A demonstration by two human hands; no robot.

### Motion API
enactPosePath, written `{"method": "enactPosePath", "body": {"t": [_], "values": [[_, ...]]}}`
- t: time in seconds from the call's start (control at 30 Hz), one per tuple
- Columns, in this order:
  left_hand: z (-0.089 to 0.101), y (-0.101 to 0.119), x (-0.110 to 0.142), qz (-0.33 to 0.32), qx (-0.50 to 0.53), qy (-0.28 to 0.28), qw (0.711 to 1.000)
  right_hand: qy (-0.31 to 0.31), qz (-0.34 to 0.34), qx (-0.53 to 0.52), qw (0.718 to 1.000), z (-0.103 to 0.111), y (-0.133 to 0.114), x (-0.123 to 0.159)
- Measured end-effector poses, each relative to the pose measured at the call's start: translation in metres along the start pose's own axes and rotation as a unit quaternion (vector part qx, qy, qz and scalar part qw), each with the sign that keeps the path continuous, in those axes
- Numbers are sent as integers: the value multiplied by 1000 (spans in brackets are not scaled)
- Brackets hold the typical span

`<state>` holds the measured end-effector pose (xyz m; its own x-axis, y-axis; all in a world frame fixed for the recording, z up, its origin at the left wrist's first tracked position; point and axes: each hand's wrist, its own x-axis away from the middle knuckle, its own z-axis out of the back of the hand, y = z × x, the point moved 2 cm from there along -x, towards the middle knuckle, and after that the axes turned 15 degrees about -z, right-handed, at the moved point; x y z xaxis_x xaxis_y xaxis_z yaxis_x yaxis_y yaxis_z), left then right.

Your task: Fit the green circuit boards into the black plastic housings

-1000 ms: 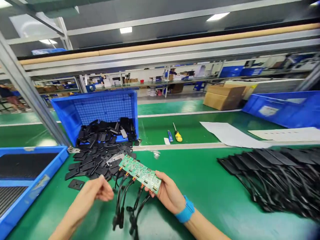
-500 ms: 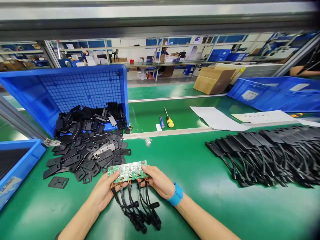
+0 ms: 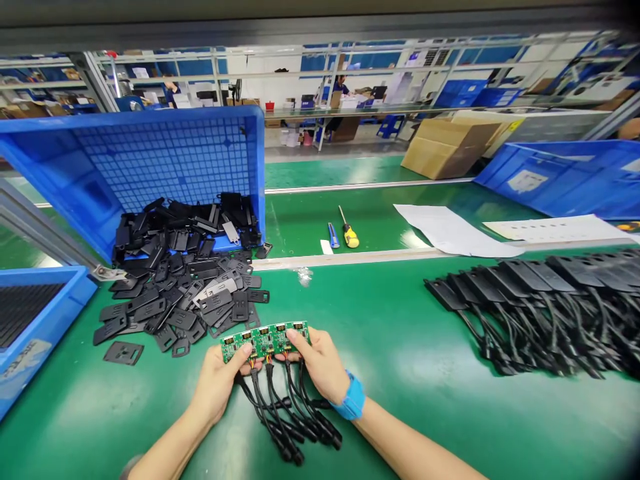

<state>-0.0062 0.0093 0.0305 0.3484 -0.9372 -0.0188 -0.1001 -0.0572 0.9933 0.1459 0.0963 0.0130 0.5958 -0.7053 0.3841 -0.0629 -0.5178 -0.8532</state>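
Note:
Both of my hands hold a long green circuit board (image 3: pixel 264 338) just above the green table. My left hand (image 3: pixel 219 379) grips its left end with the thumb on top. Gripping the right end is my right hand (image 3: pixel 320 363), which wears a blue wristband. Several black cables (image 3: pixel 290 417) with connectors hang from the board's near edge and lie on the table towards me. A heap of flat black plastic parts (image 3: pixel 190 287) lies just beyond the board on the left.
A tipped blue crate (image 3: pixel 150 160) spills the black parts. Another blue bin (image 3: pixel 30 327) sits at the left edge. A row of black cabled parts (image 3: pixel 540 300) lies at the right. Screwdriver (image 3: pixel 349 231), blue cutter (image 3: pixel 332 235), white sheets (image 3: pixel 455 230) and a cardboard box (image 3: pixel 450 147) lie further back.
One second ago only my right hand held the board, tilted and raised. My left hand has since taken the left end, and the board now sits level and lower, with display side up.

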Motion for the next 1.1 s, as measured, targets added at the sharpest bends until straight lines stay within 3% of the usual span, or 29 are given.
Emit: {"method": "enactPosePath", "body": {"t": [0.27, 0.37, 0.43, 0.5, 0.83, 1.0, 1.1], "values": [[-6, 3, 6, -26, -81, 18, 996, 93, 56, 45, 993, 3, 0, -3], [-7, 5, 3, -4, -36, 22, 999, 20, 14, -5, 1000, 4, -5, -6], [-7, 6, 0, 19, 18, 5, 1000, -57, -39, -33, 997, 2, -7, -6], [-8, 5, -1, 29, 38, -16, 999, -95, -73, -34, 992, 0, -8, -5], [-21, 5, 4, -66, -141, 9, 988, 78, 30, -4, 996, -7, -3, -3], [-24, 2, 5, -19, 8, 20, 1000, 4, -54, -30, 998, -6, -6, 4], [-25, -9, 7, -16, 118, 31, 992, -29, -99, -13, 995, 7, 7, 2]]}}
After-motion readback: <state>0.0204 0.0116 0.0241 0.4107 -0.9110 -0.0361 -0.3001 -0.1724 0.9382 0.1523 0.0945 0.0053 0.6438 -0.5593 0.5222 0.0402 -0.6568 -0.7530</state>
